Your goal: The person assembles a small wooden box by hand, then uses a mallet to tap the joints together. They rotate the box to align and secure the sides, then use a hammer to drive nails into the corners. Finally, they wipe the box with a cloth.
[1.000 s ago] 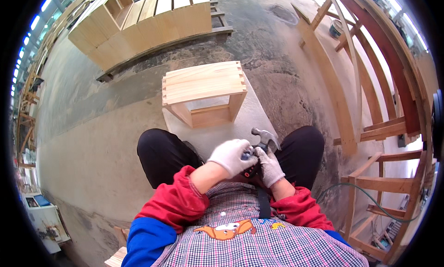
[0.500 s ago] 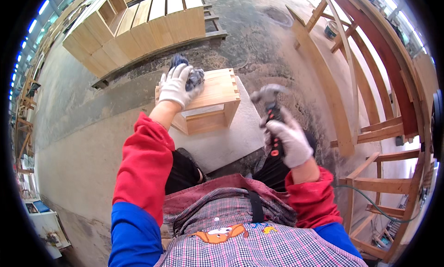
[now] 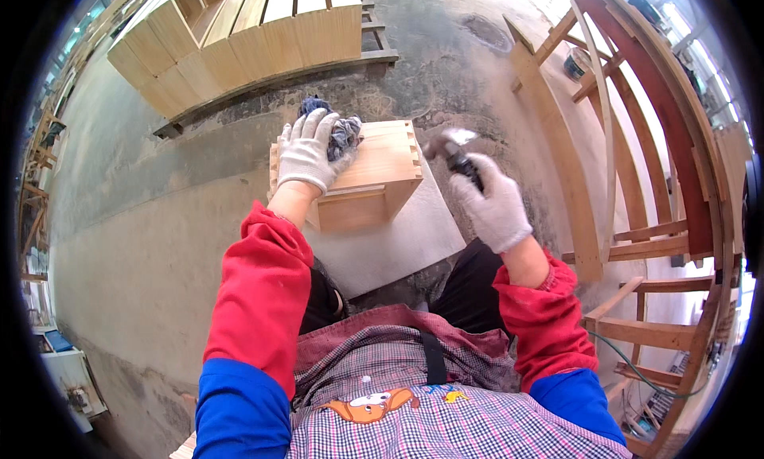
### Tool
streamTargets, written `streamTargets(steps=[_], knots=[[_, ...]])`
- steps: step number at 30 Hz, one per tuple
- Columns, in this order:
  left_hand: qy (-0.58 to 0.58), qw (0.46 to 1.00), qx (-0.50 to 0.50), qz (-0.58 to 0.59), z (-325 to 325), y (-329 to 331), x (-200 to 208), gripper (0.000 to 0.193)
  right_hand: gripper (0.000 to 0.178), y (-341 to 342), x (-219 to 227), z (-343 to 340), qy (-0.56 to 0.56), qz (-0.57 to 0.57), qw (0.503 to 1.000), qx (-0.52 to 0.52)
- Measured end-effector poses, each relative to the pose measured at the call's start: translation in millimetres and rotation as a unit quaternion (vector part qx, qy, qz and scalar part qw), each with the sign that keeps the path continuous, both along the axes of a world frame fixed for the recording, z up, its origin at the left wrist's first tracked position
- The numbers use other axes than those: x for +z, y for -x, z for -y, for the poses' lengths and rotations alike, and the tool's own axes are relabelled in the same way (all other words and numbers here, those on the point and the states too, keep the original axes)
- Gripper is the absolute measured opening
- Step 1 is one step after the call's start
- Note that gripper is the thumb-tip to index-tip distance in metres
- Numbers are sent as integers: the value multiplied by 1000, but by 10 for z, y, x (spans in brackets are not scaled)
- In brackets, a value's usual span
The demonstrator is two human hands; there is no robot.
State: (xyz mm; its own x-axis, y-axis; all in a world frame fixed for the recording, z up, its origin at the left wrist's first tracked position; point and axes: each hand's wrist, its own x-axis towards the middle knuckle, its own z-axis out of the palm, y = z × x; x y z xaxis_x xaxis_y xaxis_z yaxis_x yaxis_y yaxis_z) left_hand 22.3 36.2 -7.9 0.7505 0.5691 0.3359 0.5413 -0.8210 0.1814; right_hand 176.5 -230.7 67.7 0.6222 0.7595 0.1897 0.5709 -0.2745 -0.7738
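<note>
A pale wooden drawer box (image 3: 382, 161) with jointed notches along its edges stands in front of me on a light board (image 3: 358, 260). My left hand (image 3: 309, 155), in a white glove, rests on its top near the left end. Under and between those fingers is a crumpled blue-grey rag (image 3: 344, 138). To the right of the box, my gloved right hand (image 3: 496, 208) is closed around the black handle of a hammer (image 3: 463, 166). The hammer's head is blurred and sits close to the box's right edge, apart from it.
Several finished drawer boxes (image 3: 270, 41) stand in a row on a wooden pallet (image 3: 318, 68) at the far left. Leaning wooden frames (image 3: 573, 165) line the right side, with a bucket (image 3: 576, 63) behind them. A green hose (image 3: 637, 371) hangs lower right.
My right hand has turned the hammer, so its head points up and left and its handle end is hidden. My left hand and the rag stay on the box.
</note>
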Motion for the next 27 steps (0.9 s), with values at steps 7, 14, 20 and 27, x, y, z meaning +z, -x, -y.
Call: streamTargets(steps=[7,14,20,27], knots=[[3,1000,7,-8,0,-7,17,73,44,249,-65,83,-234,-43,971,26],[-8,1000,-2,6,-21,19,-22,71,43,7,104,86,-28,-78,997,13],[4,1000,-6,8,-1,-9,31,71,48,249,-27,37,-329,-81,940,39],[-20,1000,-4,20,-24,13,-41,69,34,76,74,74,24,-113,993,20]])
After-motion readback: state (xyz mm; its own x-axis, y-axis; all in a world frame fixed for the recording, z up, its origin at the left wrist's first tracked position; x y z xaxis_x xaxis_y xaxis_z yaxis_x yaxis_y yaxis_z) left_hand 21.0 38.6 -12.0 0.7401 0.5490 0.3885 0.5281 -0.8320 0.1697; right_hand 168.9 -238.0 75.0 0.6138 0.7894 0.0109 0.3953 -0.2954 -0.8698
